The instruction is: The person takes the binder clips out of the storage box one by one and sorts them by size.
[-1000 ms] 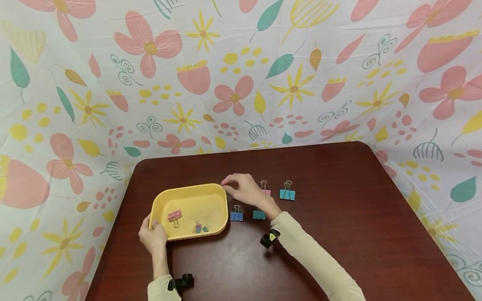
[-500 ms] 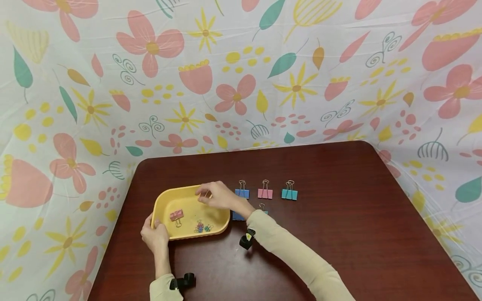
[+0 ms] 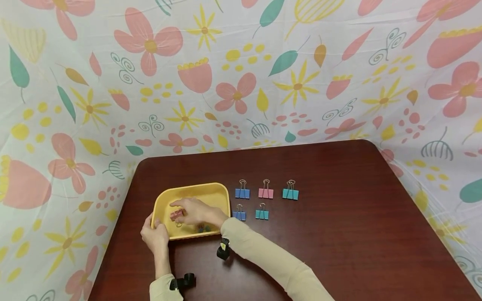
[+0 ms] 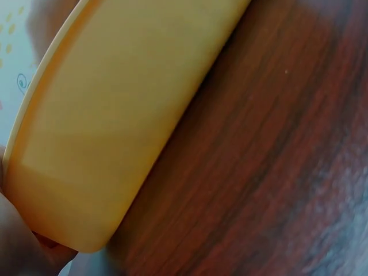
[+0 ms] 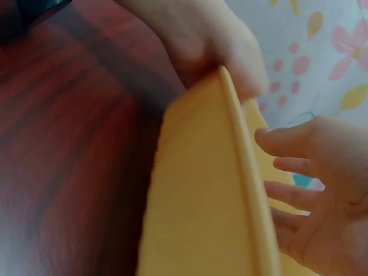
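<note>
A yellow plastic tray [image 3: 211,194] lies on the table's left part. My left hand [image 3: 155,237] grips its left end, thumb over the rim; the left wrist view shows the tray's outer wall [image 4: 115,126] close up. Inside the tray, a pink binder clip [image 3: 175,215] lies at the left, with small coloured clips [image 3: 203,229] near the front wall, partly shaded by my right arm. My right hand [image 3: 195,211] is over the tray, fingertips at the pink clip. In the right wrist view, the right hand's fingers [image 5: 293,195] are spread and loosely bent, with nothing visibly held.
Right of the tray, binder clips stand in two rows: blue [image 3: 242,193], pink [image 3: 265,193] and teal [image 3: 290,194] behind, blue [image 3: 239,215] and teal [image 3: 262,215] in front. The dark wooden table [image 3: 339,217] meets a floral cloth [image 3: 233,54] at its back.
My right hand has moved left from the tray's right rim, across the tray, to the pink binder clip inside. The left hand keeps its grip on the tray.
</note>
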### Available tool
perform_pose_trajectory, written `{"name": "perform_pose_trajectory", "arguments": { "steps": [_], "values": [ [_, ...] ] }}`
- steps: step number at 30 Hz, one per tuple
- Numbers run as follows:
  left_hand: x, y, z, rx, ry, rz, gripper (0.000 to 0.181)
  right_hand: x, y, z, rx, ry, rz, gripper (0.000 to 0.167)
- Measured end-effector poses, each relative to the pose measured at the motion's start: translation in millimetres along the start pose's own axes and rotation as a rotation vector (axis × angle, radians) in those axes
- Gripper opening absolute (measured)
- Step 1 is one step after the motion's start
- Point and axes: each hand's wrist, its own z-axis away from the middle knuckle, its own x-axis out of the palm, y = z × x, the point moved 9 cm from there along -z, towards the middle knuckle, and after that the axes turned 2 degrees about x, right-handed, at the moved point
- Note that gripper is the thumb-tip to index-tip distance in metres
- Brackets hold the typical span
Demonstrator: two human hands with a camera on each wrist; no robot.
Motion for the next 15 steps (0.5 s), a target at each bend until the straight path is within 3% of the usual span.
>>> {"name": "perform_pose_trajectory", "arguments": {
  "steps": [5,11,15],
  "values": [
    [-0.7,0.6,0.8,0.005,0.002,0.007,0.039,21,-13,-8.7,-0.048,-0.063,-0.023,0.057],
    [-1.1,0.0,1.3,0.002,-0.009,0.020,0.040,34,-17,-8.8,-0.071,-0.037,0.059,0.032],
    [-1.0,0.9,1.7,0.002,-0.013,0.022,0.040,36,-21,-6.7,-0.129,-0.018,0.093,0.019]
  ]
}}
